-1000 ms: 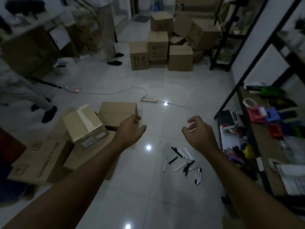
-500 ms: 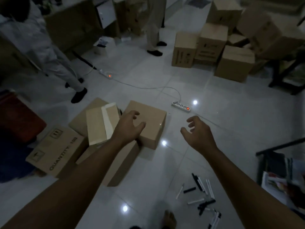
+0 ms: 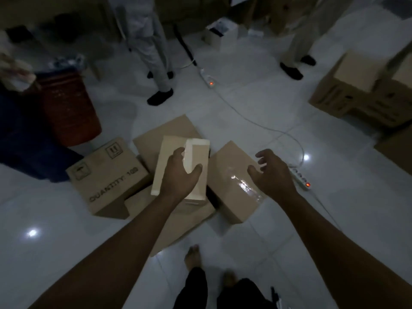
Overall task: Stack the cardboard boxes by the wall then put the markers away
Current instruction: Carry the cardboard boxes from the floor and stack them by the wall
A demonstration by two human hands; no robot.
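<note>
Left hand (image 3: 181,178): fingers spread, palm down on the small pale cardboard box with a white tape strip (image 3: 176,152); whether it grips or only rests on the box cannot be told. Right hand (image 3: 272,172): fingers apart and curled, holding nothing, over the brown cardboard box with glossy tape (image 3: 231,186) just to the right.

The pale box lies on top of a large flat brown carton (image 3: 169,132). To the left sits a brown carton printed "QUANTITY: 100" (image 3: 107,175). One dark marker (image 3: 274,294) is partly visible at the near edge, beside the wearer's legs.

A white power strip with a red light (image 3: 301,180) lies right of the hands on the white tiled floor (image 3: 289,112). Stacked brown cartons (image 3: 356,90) stand far right; a red-orange basket (image 3: 69,108) stands far left.
</note>
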